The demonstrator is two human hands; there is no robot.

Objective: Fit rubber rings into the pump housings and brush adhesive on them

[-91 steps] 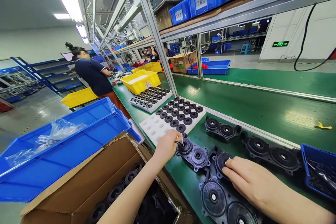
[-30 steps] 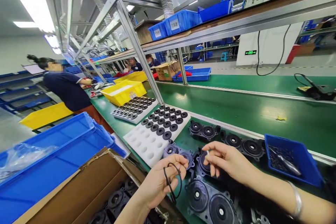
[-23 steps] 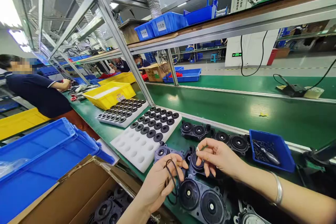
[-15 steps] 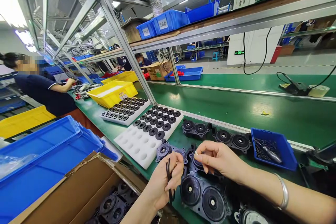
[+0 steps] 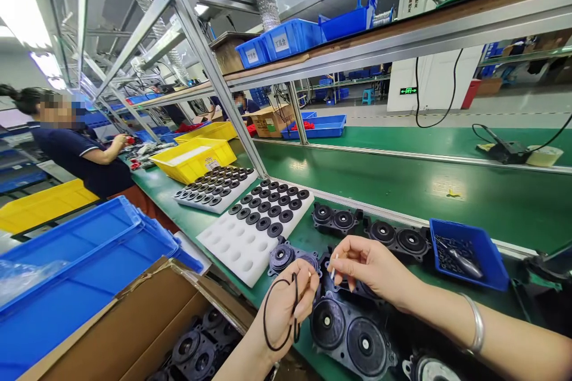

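Observation:
My left hand (image 5: 290,303) is closed around thin black rubber rings (image 5: 265,318), with one loop hanging out across the palm. Something small and pale shows at its fingertips, too small to name. My right hand (image 5: 373,271) pinches a small white pin (image 5: 333,266) above a black twin-round housing, which the hand partly covers. Just below lies another black housing (image 5: 351,336) with a white dot at the centre of each round. One more housing (image 5: 286,257) sits behind my left hand, beside the foam tray.
White foam trays (image 5: 232,250) hold rows of black discs. More housings (image 5: 397,238) line the bench's back edge by a blue bin (image 5: 491,262) of small dark parts. A cardboard box (image 5: 147,309) of housings stands lower left. A co-worker (image 5: 84,155) stands at far left.
A black ring now hangs open as a wide loop across my left palm, where the rings were bunched before. In my right fingers the white pin shows more clearly, pointing downward.

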